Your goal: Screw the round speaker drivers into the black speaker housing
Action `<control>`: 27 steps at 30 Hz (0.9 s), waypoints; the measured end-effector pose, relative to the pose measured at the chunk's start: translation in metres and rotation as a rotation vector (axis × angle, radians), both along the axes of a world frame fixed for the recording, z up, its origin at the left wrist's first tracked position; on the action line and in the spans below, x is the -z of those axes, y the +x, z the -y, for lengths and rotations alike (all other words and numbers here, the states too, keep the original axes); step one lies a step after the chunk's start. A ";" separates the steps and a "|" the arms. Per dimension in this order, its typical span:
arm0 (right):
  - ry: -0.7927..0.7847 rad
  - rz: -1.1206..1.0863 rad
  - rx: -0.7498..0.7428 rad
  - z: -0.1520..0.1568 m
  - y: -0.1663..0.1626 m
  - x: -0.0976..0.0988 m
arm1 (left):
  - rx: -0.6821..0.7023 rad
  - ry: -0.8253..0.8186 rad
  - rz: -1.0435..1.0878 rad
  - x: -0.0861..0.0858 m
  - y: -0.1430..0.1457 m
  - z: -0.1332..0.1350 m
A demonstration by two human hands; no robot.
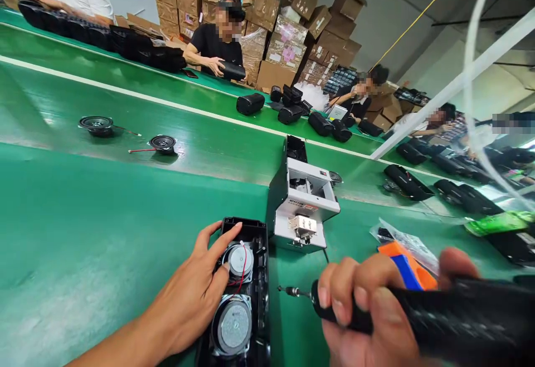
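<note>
1. The left hand lies spread on a black plastic shell, fingers touching its two round metal drivers.
2. The right hand is clenched around a ribbed black screwdriver, bit pointing at the shell.
3. Behind stands a boxy grey feeder on the smooth green bench.

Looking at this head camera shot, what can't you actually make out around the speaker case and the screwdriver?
- Speaker housing: its near end is cut off by the bottom edge; the left hand covers its left wall.
- Electric screwdriver: the right hand hides much of its grip; its rear runs off the right edge.
- Bit tip: too small to tell whether a screw sits on it.
- Grey machine: label print too small to read.
</note>
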State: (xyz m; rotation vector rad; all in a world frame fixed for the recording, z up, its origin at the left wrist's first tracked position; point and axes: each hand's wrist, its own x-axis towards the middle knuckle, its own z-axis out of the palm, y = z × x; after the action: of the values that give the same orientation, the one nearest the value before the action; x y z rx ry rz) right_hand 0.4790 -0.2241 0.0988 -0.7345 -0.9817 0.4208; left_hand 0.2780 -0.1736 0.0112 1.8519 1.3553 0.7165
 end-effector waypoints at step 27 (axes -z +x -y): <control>-0.079 0.064 -0.074 -0.026 -0.033 0.059 | 0.064 -0.049 -0.020 -0.005 -0.002 -0.001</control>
State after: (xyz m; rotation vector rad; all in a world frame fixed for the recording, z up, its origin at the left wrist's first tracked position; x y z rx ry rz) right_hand 0.4461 -0.1976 0.0398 -0.7893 -1.0596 0.5050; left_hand 0.2758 -0.1722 0.0164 1.8592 1.3088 0.6278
